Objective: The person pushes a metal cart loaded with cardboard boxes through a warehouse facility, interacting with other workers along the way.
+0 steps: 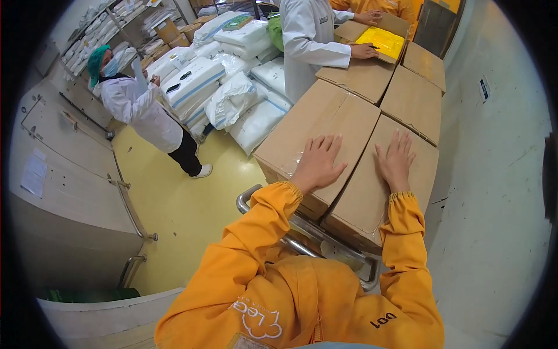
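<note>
My left hand (319,162) rests flat, fingers apart, on top of a taped cardboard box (322,115). Beside it, my right hand (396,159) lies spread on the top of a neighbouring cardboard box (370,192). Neither hand holds anything. Both boxes stand side by side on a metal trolley (305,244) with a tubular handle. More closed boxes (412,102) sit behind them. At the far end, an open cardboard box (348,30) holds a yellow plastic package (381,42), and a person in a white coat has a hand on it with a dark pen.
White plastic sacks (196,83) are piled at the upper left, near a person in a white coat and green hair cover. A pale wall (492,174) runs along the right. Metal rails (130,209) line the left wall. Another person in orange stands at the far end.
</note>
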Tool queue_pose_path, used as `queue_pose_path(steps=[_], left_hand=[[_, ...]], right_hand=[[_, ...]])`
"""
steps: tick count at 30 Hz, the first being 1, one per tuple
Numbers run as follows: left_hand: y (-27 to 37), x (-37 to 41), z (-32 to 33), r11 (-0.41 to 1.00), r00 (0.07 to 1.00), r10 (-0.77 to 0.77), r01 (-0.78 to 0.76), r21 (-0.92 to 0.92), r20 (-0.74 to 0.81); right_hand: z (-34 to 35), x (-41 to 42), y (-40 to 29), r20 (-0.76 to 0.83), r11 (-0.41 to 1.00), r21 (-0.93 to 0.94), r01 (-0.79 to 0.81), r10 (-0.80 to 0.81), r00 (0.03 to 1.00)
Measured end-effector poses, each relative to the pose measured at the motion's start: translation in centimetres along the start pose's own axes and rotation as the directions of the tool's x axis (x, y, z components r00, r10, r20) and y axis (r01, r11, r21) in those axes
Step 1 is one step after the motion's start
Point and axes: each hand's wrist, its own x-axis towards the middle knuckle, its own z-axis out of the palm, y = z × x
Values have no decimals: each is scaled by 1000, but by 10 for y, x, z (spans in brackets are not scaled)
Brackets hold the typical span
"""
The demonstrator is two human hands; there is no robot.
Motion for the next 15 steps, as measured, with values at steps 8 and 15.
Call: queue_pose_path(steps=[8,15], left_hand=[[1,0,-1,998,995,31,-26,52,-94],[1,2,-2,999,998,-37,36,33,43]], right_hand=[[12,9,6,139,998,-55,-21,28,990],[6,8,5,-168,999,-30,22,-26,985]])
